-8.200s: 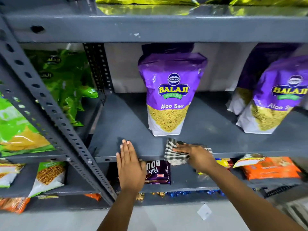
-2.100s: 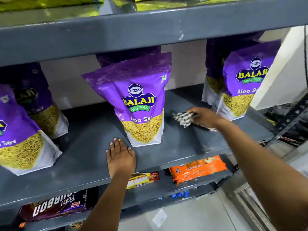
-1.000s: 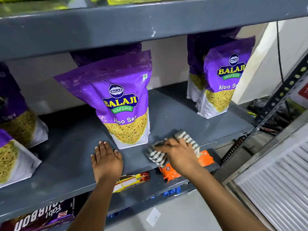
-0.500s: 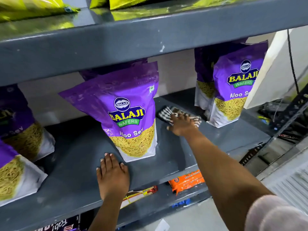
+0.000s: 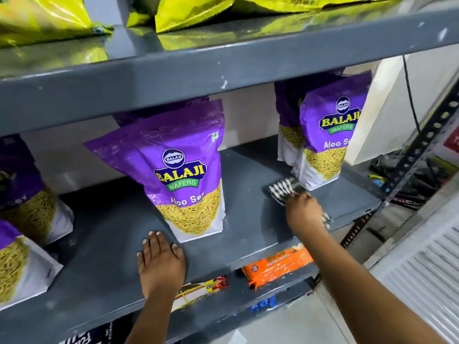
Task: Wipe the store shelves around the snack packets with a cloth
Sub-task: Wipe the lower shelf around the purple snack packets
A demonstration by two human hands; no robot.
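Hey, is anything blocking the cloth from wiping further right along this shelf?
Yes. The right hand presses the striped cloth on the grey shelf, and the right-hand purple Aloo Sev packet stands just right of it, its base beside the cloth's edge. Bare shelf lies in front of that packet, toward the shelf's front edge.

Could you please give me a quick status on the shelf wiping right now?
Left hand flat on shelf. Right hand pressing cloth onto shelf. Purple packet right beside the cloth.
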